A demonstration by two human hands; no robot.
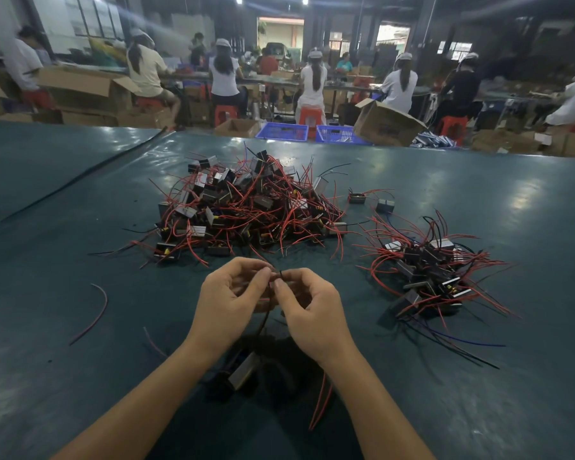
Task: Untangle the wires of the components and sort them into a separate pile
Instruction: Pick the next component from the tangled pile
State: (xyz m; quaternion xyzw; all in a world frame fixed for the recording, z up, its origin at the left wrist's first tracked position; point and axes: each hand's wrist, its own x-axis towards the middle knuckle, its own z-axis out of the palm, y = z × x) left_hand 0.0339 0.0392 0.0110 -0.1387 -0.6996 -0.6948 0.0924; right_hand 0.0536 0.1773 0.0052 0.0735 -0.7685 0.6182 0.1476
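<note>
A: What takes up most of the view?
B: The dark green worktop, running from the near edge to the far one.
A: And on it?
B: The big tangled pile of small boxy components with red and black wires sits at the middle, beyond the hands. The smaller pile lies to its right, apart from it, its wires fanned outward. 2 stray components sit between the piles, toward the far side.
A: The hands?
B: Both are raised just in front of the big pile, close together. The left hand has its fingers curled, thumb and forefinger clamped on a dark wire. The right hand pinches that wire's upper end with thumb and forefinger tips, the other fingers curled under.
A: Where does the wire lead?
B: Down between the wrists to 1 component, blurred, beside the left forearm. I cannot tell whether it hangs or rests on the worktop. Red wires trail near it, under the right forearm.
A: Anything smaller?
B: A loose red wire lies curved to the left of the hands.
</note>
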